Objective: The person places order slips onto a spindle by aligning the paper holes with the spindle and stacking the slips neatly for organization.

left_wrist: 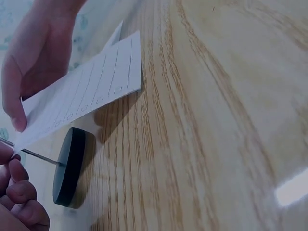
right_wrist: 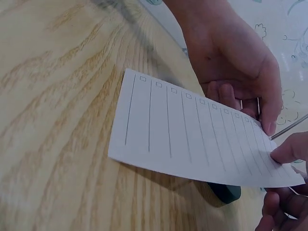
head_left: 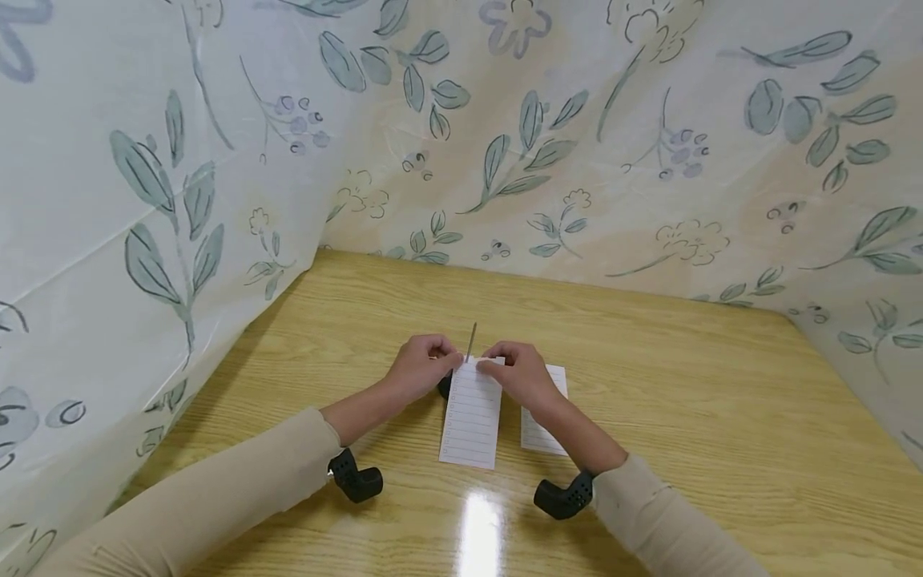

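Both hands hold a white lined checklist sheet (head_left: pixel 472 417) by its top edge. My left hand (head_left: pixel 421 367) pinches the upper left corner, fingertips right at the thin metal rod of a paper spike (head_left: pixel 472 340). The right hand (head_left: pixel 525 377) pinches the top edge further right, thumb (right_wrist: pixel 291 148) on the printed face. The spike's round dark base (left_wrist: pixel 72 166) stands on the table, mostly hidden behind the sheet in the head view. In the left wrist view the rod overlaps the sheet's corner; I cannot tell whether it pierces the paper.
A second lined sheet (head_left: pixel 546 433) lies on the wood-grain table (head_left: pixel 685 417), partly beneath the right forearm. Floral-patterned sheeting (head_left: pixel 577 160) hangs along the table's back and sides. Black wrist devices (head_left: pixel 356 478) sit at both sleeve cuffs.
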Motion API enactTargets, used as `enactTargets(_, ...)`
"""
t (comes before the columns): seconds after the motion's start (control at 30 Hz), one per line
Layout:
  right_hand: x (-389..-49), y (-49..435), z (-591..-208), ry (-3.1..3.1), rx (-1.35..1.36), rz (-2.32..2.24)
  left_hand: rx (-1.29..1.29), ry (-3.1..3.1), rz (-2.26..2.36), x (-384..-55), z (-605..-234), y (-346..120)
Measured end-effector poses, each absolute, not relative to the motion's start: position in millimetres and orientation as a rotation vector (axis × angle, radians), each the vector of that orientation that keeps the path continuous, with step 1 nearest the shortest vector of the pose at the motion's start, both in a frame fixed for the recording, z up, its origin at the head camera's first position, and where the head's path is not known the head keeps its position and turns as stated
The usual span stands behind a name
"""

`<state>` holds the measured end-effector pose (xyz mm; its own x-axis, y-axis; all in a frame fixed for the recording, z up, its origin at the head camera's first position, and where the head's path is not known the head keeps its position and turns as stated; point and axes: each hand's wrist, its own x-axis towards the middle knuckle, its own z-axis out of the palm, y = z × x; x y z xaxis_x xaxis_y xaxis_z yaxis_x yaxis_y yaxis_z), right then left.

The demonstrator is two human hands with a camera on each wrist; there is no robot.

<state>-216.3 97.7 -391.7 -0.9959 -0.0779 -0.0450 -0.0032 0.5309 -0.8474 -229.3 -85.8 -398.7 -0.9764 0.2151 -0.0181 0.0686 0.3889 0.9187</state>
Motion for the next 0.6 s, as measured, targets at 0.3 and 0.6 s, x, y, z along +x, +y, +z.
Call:
enactTargets(0.3,-218,100,-398,2.778,-0.136,-1.344,0.250,2.499,1.565,-234,-405,-86)
enactTargets(0.6,-219,101,-400,2.879,-0.233,-1.215,0.286,2.545,1.462,-239,-410,-87)
